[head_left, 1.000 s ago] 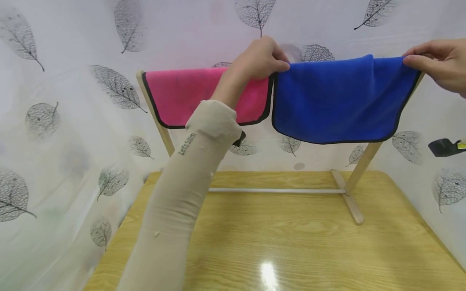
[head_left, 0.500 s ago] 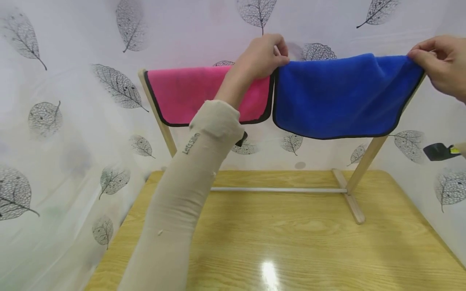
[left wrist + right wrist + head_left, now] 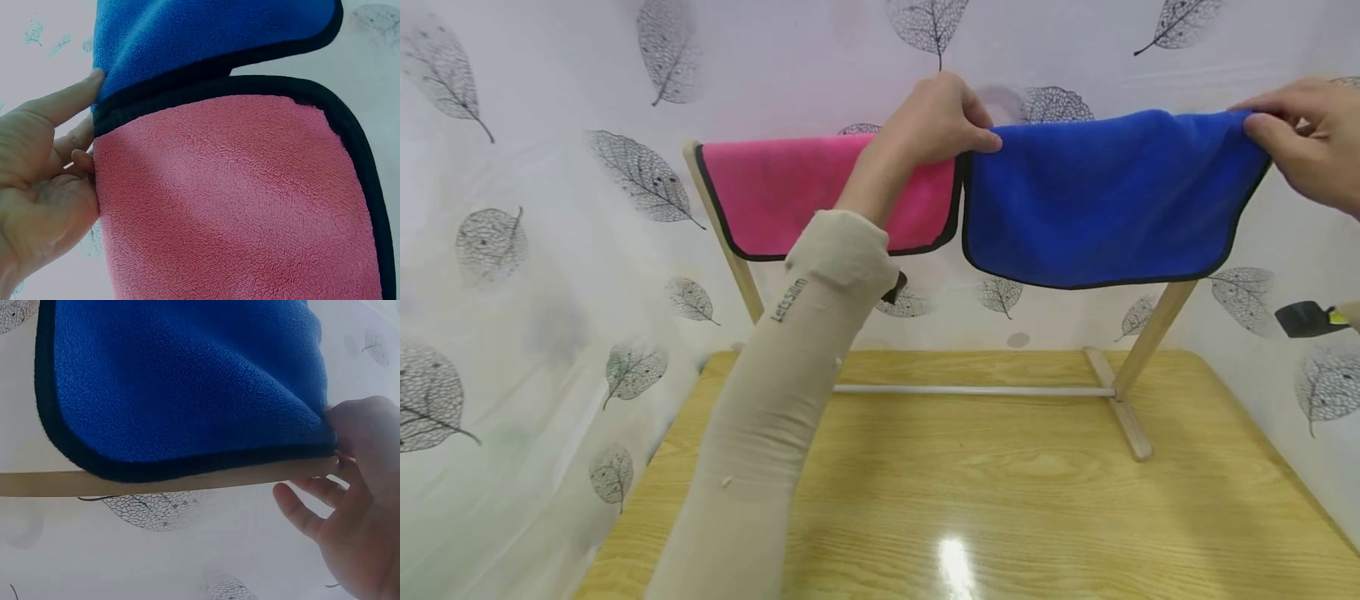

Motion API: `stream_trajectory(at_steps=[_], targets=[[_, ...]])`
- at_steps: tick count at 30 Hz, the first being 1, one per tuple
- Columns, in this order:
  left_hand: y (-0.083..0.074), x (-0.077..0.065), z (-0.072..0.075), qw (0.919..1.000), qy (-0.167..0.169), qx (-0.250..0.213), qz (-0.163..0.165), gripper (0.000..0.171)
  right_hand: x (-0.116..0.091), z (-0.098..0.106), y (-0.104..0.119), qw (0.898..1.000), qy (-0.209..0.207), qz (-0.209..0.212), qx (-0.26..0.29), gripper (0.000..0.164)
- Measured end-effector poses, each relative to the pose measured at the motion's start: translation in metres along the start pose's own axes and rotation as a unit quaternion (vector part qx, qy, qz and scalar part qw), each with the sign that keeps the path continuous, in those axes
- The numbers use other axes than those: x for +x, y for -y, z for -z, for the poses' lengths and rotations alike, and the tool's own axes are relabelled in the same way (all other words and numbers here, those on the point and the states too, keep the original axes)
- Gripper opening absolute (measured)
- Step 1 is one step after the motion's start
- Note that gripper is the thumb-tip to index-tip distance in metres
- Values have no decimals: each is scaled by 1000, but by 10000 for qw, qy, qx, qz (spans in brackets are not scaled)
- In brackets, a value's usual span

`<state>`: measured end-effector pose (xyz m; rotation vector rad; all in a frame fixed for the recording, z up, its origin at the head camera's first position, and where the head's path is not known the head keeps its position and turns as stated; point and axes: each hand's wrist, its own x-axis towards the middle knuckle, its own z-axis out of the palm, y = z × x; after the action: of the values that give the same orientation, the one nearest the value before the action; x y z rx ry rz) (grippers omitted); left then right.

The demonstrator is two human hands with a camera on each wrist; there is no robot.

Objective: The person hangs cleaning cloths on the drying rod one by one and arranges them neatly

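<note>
A blue fleece towel point(image 3: 1097, 200) with black edging is draped over the top of a wooden rack, on its right half. My left hand point(image 3: 936, 121) pinches the towel's upper left corner between thumb and fingers. At the upper right corner, my right hand point(image 3: 1311, 142) pinches the cloth; in the right wrist view the thumb lies on the blue face, beside the wooden post point(image 3: 250, 475). A pink towel point(image 3: 237, 187), also black-edged, hangs on the rack's left half, close beside the blue one and partly behind my left forearm. The rack's top bar is hidden under the cloths.
The rack's right foot point(image 3: 1120, 408) and white lower rod point(image 3: 977, 390) stand at the back of a wood-grain table point(image 3: 1000, 500). A pale leaf-print curtain point(image 3: 550, 250) surrounds the table at the back and sides. A dark wrist-camera part point(image 3: 1303, 319) shows at the right.
The blue towel's right end has been drawn slightly outward and its lower right edge sits a little higher. The raised fold along its top has flattened. My left hand has barely moved.
</note>
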<state>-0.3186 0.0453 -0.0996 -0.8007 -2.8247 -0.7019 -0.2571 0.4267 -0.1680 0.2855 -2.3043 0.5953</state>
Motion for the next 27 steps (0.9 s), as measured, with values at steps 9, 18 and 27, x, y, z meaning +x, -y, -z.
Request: stream_trajectory(at_steps=[9,18,27], targets=[[0,-3,0,9996,97,223,-131,32,-3,-1,-8,9992,13,-45,392,21],[0,-4,-3,9997,-216,-25,-132,30,0,-8,-3,9926,-987,182,686,27],[4,-3,-2,9995,-185,-136,-211,32,-5,0,-3,9989,-339,306,-98,21]])
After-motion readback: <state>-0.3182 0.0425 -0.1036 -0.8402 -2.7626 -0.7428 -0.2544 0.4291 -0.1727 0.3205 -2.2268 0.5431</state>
